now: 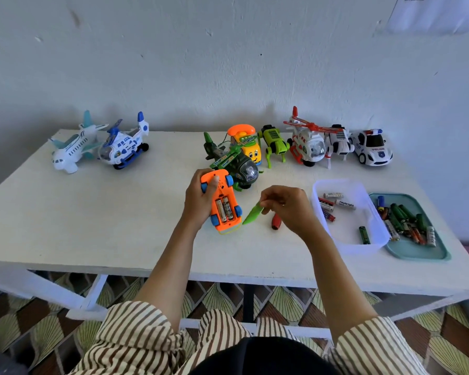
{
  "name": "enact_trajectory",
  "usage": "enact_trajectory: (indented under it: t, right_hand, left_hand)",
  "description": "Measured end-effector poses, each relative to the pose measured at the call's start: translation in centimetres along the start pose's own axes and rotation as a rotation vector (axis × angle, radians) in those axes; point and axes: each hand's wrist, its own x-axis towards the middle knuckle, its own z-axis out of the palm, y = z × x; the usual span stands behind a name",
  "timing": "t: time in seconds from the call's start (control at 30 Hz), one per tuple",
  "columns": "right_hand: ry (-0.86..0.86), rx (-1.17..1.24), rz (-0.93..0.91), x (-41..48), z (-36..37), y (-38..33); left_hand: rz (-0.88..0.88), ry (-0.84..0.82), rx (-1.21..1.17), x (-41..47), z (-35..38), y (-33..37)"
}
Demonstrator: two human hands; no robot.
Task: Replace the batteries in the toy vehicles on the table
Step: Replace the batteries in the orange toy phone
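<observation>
- An orange toy car (pixel 222 185) is held upside down over the white table (pixel 92 212), near its middle, by the left hand (pixel 197 201). The fingers are curled round the car's side and the thumb is laid on its underside.
- The car's battery compartment is seen uncovered, with 2 batteries (pixel 224 209) lying side by side inside it.
- A pointed green plastic piece (pixel 252 213) is pinched between the thumb and fingertips of the right hand (pixel 287 208). It is held just right of the car, with its tip close to the car's lower end.
- A red tool handle (pixel 276 222) is seen lying on the table, partly hidden under the right hand.
- A clear plastic tub (pixel 349 231) is placed to the right, and a few loose batteries (pixel 336 204) are scattered in it.
- A teal tray (pixel 417 251) is set just beside the tub on its right, with a heap of batteries (pixel 401 220) on it.
- Along the back of the table these are lined up: a white airplane (pixel 71 150), a blue-and-white helicopter (pixel 125 147), a green helicopter (pixel 233 163), a yellow telephone toy (pixel 245 144), a green robot dog (pixel 275 144), a red-and-white helicopter (pixel 306 142), a white robot dog (pixel 337 143) and a police car (pixel 371 147).
</observation>
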Motion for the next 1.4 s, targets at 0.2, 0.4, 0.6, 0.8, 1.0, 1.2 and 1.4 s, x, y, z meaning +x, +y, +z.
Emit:
enact_trajectory:
  t: [0.2,0.4,0.6,0.8,1.0,1.2,1.4]
  right_hand:
    - [0.173,-0.119,0.017,0.1,1.5,2.5]
    - [-0.051,-0.519,0.023,-0.5,3.8,5.6]
    - [0.051,-0.485,-0.173,-0.4,4.3,4.9]
    - [0.073,-0.422,-0.367,-0.2,6.0,2.0]
    - [0.118,-0.404,-0.367,-0.3,6.4,1.6]
    - [0.109,-0.316,-0.306,0.1,6.2,0.7]
    - [0.137,-0.279,-0.319,-0.8,6.1,0.5]
  left_hand:
    - [-0.062,0.037,-0.022,-0.5,-0.6,-0.6]
    - [-0.082,0.006,-0.026,-0.7,-0.3,-0.2]
    - [-0.086,-0.032,-0.023,-1.3,0.1,0.5]
    - [-0.110,-0.043,-0.002,-1.8,0.5,1.4]
    - [-0.113,-0.019,0.038,-1.7,0.8,2.8]
    - [-0.108,0.012,0.069,-1.7,1.3,3.9]
    - [-0.108,-0.033,0.042,-2.2,2.0,4.0]
